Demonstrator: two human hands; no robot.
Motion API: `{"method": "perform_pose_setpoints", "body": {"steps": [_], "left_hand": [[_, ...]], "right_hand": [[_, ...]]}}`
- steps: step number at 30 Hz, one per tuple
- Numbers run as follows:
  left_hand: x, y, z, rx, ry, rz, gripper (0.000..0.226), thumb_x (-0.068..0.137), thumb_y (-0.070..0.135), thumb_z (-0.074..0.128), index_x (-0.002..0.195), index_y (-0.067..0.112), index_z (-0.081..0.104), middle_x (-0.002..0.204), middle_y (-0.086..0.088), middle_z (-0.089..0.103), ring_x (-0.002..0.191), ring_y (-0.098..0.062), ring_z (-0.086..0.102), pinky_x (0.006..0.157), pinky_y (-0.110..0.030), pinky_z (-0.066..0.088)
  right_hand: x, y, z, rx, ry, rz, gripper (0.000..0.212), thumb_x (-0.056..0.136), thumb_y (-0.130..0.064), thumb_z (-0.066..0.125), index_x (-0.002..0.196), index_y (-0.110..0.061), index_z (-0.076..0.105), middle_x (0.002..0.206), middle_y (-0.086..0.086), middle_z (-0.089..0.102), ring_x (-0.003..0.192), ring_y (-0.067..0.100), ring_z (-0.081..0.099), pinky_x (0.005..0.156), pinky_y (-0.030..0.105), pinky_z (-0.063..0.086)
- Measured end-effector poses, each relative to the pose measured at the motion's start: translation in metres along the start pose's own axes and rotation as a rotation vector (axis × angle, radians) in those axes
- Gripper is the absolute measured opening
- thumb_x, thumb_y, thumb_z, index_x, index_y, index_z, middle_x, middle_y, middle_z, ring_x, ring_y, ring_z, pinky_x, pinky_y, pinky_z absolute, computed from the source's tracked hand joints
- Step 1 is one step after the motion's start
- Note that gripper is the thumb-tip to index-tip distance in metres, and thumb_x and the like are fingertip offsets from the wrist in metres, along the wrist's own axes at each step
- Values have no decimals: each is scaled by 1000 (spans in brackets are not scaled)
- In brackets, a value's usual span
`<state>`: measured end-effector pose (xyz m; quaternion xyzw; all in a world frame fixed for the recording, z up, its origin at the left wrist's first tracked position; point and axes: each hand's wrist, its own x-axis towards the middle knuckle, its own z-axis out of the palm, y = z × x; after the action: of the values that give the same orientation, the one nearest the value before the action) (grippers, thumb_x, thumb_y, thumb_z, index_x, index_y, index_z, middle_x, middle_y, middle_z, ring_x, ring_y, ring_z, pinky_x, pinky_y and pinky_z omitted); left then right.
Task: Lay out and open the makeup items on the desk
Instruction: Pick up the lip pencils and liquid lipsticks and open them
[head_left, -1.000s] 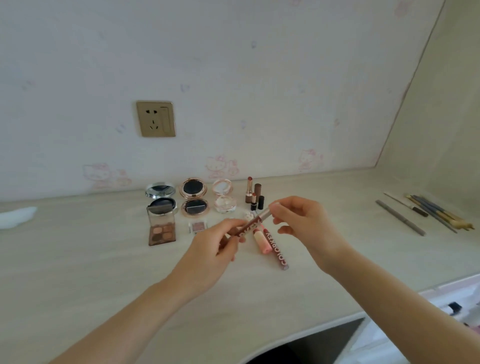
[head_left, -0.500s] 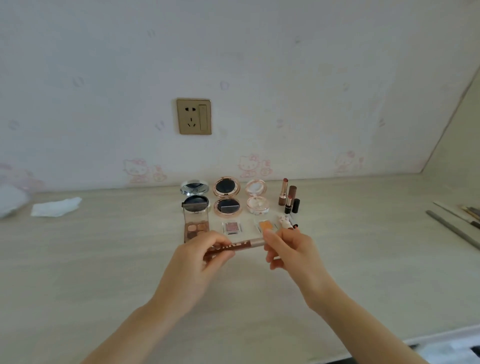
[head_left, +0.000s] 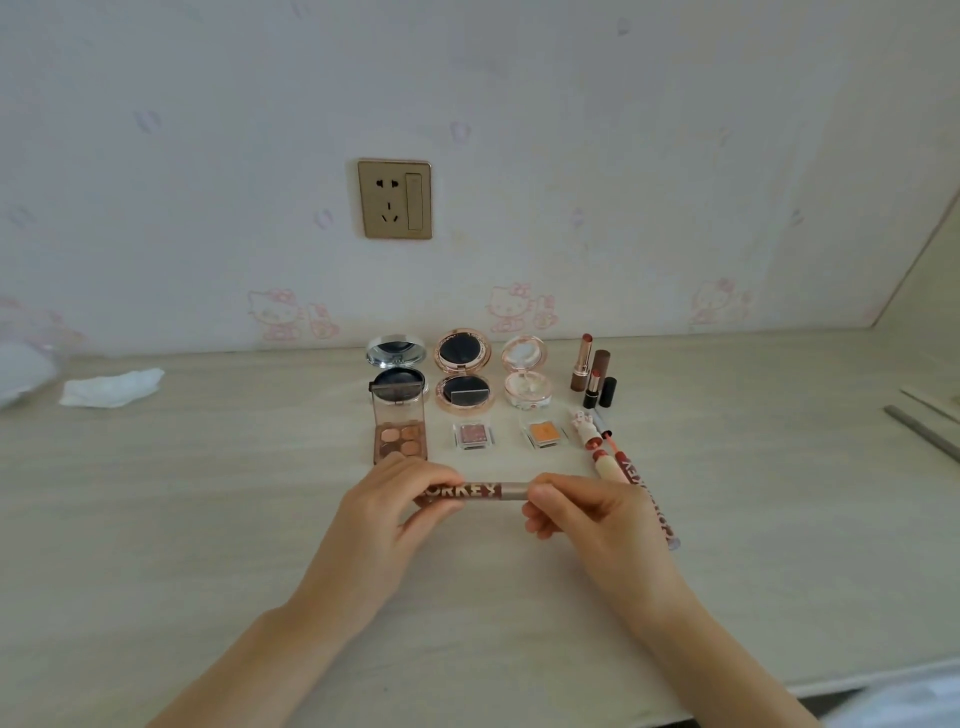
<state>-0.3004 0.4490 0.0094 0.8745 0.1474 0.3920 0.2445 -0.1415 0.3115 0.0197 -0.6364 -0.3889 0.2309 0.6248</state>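
A brown lip-gloss tube (head_left: 475, 492) with white lettering lies level between both hands, just above the desk (head_left: 208, 519). My left hand (head_left: 384, 519) pinches its lettered body; my right hand (head_left: 587, 514) pinches its metallic cap end. Behind them stand three open round compacts (head_left: 462, 371), an open four-shade eyeshadow palette (head_left: 400, 439), two small open single-shadow pots (head_left: 472, 434), and open lipsticks (head_left: 592, 374) with their caps. Opened gloss tubes (head_left: 618, 467) lie just right of my right hand, partly hidden by it.
A wall socket (head_left: 395, 200) is above the compacts. A crumpled white tissue (head_left: 111, 387) lies at the far left. Slim pencils or brushes (head_left: 922, 431) lie at the right edge. The desk's front edge (head_left: 857, 686) runs across the lower right.
The tube went from tilted to level and came lower, toward the desk front. The camera view turned left, so the makeup row now sits centred. Both hands kept their hold.
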Motion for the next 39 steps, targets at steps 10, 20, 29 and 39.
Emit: {"method": "perform_pose_setpoints", "body": {"steps": [10,20,29,39], "left_hand": [[-2,-4,-2,-89,-29,-95,15,81,36,68,95,32,71,94,23,66,88,1,64,79,-12,47],[-3,-1,4,-70,-31,8,16,83,39,68,98,34,66,92,21,63,86,-5,62,76,-23,49],[-4,-3,3,-67,-19,1,16,82,32,69,97,28,69,92,20,63,85,-5,62,76,-23,49],[-4,-5,3,-58,-21,1,21,82,38,67,98,25,70,94,21,63,86,-3,62,76,-25,50]], "right_hand": [[-1,1,-5,-203,-23,-102,23,83,-10,71,92,-31,74,84,-10,70,85,5,63,110,50,32],[-1,1,0,102,-49,59,24,91,-17,56,88,4,69,70,15,69,56,25,64,54,29,54],[-4,5,-4,48,-103,-18,29,82,-5,70,109,-16,66,102,-3,72,95,12,69,80,24,55],[-3,5,-4,-24,-99,-63,18,84,6,64,91,-10,65,98,-3,70,92,13,67,80,29,56]]}}
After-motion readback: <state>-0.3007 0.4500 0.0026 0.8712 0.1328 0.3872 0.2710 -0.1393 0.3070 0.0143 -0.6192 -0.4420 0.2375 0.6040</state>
